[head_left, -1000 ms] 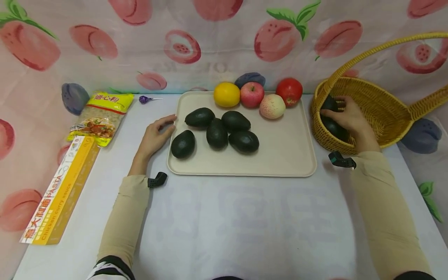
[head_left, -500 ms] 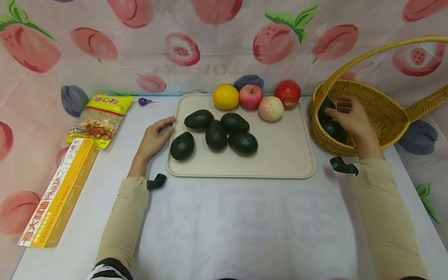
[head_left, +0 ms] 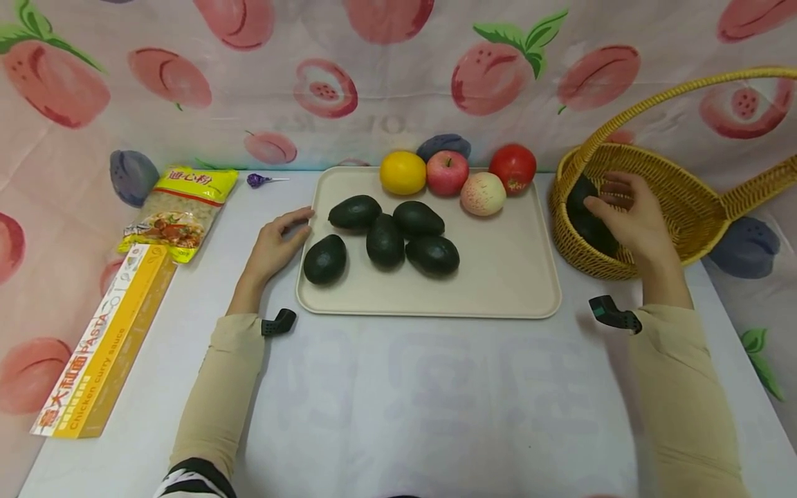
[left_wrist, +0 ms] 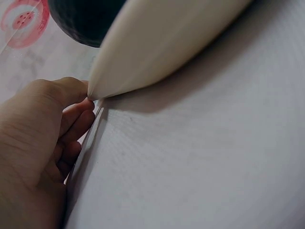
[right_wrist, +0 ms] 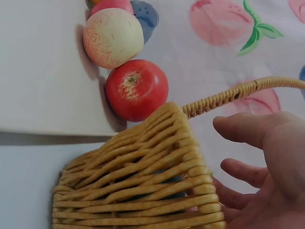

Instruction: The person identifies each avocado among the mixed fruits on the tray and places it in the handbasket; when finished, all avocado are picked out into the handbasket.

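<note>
My left hand point(head_left: 275, 242) rests at the left edge of the beige tray point(head_left: 498, 290), its fingertips touching the rim. Several dark green avocados point(head_left: 385, 241) lie on the tray's left half. In the left wrist view the thumb meets the tray's rim, with one avocado point(left_wrist: 86, 19) just above. Over the wicker basket point(head_left: 688, 194) at right, my right hand point(head_left: 638, 214) hovers with fingers parted and nothing between them. Dark avocados point(head_left: 588, 225) lie inside the basket at its left wall, partly behind the thumb. The right wrist view shows the hand point(right_wrist: 267, 167) beside the basket's woven wall.
Along the tray's back edge sit a lemon point(head_left: 402, 173), an apple point(head_left: 447, 172), a peach point(head_left: 483, 194) and a red tomato-like fruit point(head_left: 513, 169). At left lie a pasta bag point(head_left: 180, 211), a yellow pasta box point(head_left: 106, 342) and a purple lollipop point(head_left: 257, 180). The basket's handle point(head_left: 679, 86) arches high.
My right hand has let go of an avocado inside the basket and drawn back a little from it, towards me. The left hand stays at the tray's edge.
</note>
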`<state>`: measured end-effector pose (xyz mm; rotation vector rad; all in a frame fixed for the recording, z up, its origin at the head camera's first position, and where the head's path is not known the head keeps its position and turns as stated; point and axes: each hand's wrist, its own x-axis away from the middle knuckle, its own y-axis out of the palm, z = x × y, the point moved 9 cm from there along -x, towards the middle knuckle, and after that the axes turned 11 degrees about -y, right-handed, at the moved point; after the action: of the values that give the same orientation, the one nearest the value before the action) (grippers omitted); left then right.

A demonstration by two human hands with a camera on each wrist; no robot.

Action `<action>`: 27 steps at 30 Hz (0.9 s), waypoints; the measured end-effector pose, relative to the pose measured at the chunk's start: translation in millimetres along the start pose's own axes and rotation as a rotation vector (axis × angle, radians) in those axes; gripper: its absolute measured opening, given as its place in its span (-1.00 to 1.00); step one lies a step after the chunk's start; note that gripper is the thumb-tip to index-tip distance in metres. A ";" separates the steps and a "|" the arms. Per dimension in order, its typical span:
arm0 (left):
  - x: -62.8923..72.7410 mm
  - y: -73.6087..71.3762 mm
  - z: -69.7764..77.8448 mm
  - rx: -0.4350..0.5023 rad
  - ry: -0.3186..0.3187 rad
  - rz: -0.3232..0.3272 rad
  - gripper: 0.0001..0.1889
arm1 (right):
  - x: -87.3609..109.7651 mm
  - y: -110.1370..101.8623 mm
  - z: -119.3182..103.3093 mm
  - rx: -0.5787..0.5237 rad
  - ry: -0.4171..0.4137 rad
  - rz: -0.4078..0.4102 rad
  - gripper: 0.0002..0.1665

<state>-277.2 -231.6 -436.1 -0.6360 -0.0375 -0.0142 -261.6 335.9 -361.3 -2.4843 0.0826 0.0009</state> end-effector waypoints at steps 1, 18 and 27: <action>-0.1 0.1 -0.3 0.000 -0.001 -0.001 -0.61 | 1.7 -0.1 -1.8 0.004 -0.010 0.004 -0.19; 0.5 0.9 2.4 -0.001 0.000 -0.005 -0.60 | 24.4 7.0 -29.4 -0.038 -0.189 0.078 -0.35; 1.2 0.9 1.5 -0.002 -0.007 -0.005 -0.60 | 29.9 26.1 -50.3 -0.071 -0.285 0.066 -0.41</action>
<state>-276.0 -230.0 -435.3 -0.6382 -0.0462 -0.0169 -234.3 282.9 -338.0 -2.5236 0.0435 0.3907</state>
